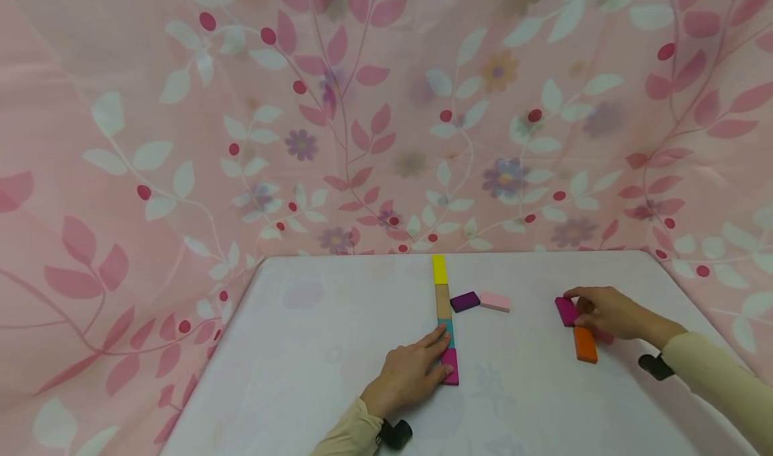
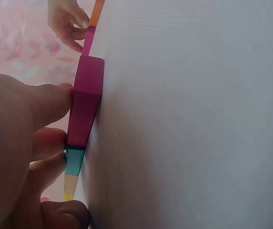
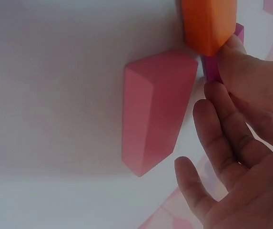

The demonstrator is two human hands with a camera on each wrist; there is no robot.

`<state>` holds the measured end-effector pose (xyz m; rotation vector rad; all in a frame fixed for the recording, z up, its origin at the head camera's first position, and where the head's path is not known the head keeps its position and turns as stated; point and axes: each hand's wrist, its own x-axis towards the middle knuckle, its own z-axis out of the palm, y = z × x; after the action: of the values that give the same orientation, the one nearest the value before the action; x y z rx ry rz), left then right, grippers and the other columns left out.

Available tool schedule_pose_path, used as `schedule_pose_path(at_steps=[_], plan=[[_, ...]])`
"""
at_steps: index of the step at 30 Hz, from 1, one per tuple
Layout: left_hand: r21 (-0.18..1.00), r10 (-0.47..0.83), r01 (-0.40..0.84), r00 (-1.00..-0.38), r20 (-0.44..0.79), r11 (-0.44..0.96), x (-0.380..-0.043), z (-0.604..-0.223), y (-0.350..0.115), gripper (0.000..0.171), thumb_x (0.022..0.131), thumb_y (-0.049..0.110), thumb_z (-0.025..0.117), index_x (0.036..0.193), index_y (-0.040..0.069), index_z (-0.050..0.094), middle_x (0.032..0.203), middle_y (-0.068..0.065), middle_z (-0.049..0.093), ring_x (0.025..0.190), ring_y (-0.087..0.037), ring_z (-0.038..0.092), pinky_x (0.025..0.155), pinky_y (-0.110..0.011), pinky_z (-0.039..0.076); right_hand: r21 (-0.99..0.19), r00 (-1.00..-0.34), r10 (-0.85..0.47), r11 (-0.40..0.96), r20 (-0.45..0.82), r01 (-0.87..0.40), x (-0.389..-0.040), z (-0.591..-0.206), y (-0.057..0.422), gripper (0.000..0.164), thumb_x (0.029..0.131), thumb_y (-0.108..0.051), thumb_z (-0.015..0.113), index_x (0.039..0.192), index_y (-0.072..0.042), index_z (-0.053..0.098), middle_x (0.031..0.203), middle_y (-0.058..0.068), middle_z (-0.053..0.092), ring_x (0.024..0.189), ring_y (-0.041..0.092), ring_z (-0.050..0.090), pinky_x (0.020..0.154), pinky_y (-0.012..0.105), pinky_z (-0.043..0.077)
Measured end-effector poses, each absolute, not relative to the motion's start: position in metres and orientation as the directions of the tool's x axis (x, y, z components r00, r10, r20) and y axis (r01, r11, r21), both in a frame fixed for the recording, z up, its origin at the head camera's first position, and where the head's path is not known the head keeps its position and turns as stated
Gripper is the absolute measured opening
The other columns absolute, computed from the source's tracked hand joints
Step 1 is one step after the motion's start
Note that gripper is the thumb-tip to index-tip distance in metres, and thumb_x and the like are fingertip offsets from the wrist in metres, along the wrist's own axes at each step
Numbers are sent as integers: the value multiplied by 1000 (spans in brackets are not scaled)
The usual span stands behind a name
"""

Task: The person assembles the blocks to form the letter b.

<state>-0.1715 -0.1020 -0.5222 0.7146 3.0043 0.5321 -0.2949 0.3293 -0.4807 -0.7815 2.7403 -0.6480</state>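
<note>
A straight row of rectangular blocks runs front to back: yellow (image 1: 439, 269), tan (image 1: 443, 300), teal (image 1: 450, 328) and magenta (image 1: 451, 360). My left hand (image 1: 404, 375) rests along its left side, fingertips on the teal block and thumb on the magenta one. On the right, my right hand (image 1: 616, 314) pinches another magenta block (image 1: 565, 311) between thumb and fingers. Just in front of that block is an orange block (image 1: 584, 345). A pink-red block (image 3: 160, 109) lies below the right hand, mostly hidden in the head view.
A dark purple block (image 1: 465, 302) lies just right of the row, its corner near the tan block. Beside it is a light pink block (image 1: 495, 302). The white tabletop (image 1: 314, 349) ends at the back against a floral curtain (image 1: 386, 141).
</note>
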Motion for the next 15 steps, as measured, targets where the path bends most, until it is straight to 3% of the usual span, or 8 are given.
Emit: schedule_pose_path(at_steps=[11, 15], plan=[[332, 444, 438, -894, 62, 835, -172, -522, -102, 57, 106, 47, 60, 158, 24, 54, 168, 9, 43, 133, -20, 66, 78, -33, 56, -475, -833, -542, 766, -114, -433, -286, -475, 311, 51, 91, -17, 83, 134, 2, 64, 108, 7, 71, 97, 20, 65, 84, 41, 62], [331, 442, 434, -895, 57, 838, -172, -523, -102, 57, 106, 48, 60, 158, 24, 54, 168, 9, 43, 134, -20, 66, 78, -34, 56, -480, -828, -551, 758, -108, -441, -283, -477, 303, 51, 90, -19, 85, 134, 0, 66, 108, 3, 71, 97, 17, 64, 82, 33, 62]])
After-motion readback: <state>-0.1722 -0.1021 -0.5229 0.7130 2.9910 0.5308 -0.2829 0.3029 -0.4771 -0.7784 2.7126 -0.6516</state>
